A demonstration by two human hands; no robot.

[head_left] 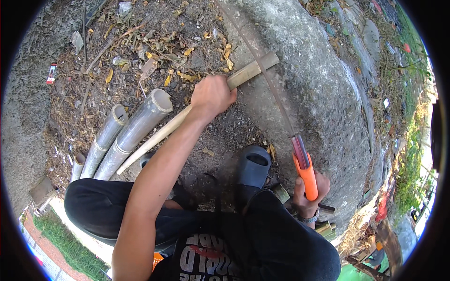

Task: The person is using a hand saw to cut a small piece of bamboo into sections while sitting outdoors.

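My left hand [212, 97] is closed around a split bamboo strip [253, 70], whose far end lies over the big grey rock. The strip's paler tail [159, 136] runs back toward my left knee. In my right hand [315, 189] is the orange handle of a hand saw [307, 175]. Its long thin blade crosses the strip a little short of the far end and stretches on to the top of the view. Whether the teeth have cut in cannot be seen.
Thick bamboo tubes [136, 124] lean beside my left knee. A large rock [323, 107] fills the right side. Dry leaves [183, 75] and stones litter the soil ahead. My sandaled foot [253, 168] rests near the rock, with more bamboo pieces [326, 229] by my right wrist.
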